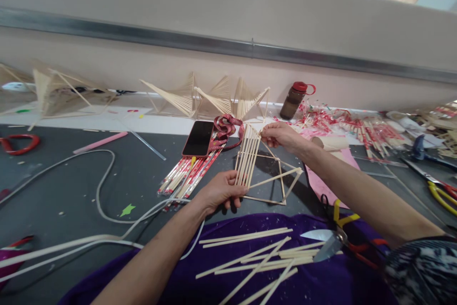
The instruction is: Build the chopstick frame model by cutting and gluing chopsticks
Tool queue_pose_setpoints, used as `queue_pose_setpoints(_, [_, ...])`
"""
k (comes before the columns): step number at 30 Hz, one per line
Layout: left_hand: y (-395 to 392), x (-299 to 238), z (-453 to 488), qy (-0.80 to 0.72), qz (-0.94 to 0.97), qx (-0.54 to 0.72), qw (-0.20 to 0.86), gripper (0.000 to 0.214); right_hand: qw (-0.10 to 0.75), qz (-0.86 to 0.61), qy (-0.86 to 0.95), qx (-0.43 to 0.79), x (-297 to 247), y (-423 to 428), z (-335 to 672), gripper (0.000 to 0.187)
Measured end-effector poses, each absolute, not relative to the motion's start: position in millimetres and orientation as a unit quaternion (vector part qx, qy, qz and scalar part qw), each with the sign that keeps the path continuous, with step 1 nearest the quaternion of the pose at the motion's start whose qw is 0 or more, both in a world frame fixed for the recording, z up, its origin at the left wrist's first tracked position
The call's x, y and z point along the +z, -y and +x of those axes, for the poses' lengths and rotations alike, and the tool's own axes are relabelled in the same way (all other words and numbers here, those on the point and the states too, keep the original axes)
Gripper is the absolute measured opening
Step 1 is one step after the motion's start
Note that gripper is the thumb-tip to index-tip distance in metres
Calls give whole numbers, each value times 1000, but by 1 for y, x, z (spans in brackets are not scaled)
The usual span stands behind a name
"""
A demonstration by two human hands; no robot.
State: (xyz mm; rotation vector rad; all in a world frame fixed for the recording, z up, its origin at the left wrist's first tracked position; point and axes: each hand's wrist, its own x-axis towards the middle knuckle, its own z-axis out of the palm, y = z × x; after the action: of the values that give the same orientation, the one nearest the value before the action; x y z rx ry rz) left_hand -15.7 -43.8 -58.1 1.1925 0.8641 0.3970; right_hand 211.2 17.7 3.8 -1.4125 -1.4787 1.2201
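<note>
A small frame of thin wooden sticks (266, 172) stands on the dark table in front of me, with a row of sticks leaning across it. My left hand (217, 193) pinches the lower ends of that row. My right hand (282, 136) grips the upper ends at the frame's top corner. Loose wooden sticks (257, 257) lie on the purple cloth over my lap, beside a pair of shears (330, 241).
A black phone (198, 138) with a red lanyard and wrapped chopsticks (185, 174) lie left of the frame. Finished stick models (210, 98) line the wall, with a brown bottle (293, 100). White cables (100, 191) cross the table at left. Tools and wrappers (357, 124) lie at right.
</note>
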Motion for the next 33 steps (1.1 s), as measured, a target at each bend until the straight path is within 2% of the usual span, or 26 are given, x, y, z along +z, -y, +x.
queue_pose_setpoints(21, [45,-61,-14,-391,559,184,708,23,374,-541,582,479,5,-17,212,16])
queue_pose_setpoints(33, [45,-57,-13,-402,556,182,704,25,373,-541,585,475,6,-17,211,17])
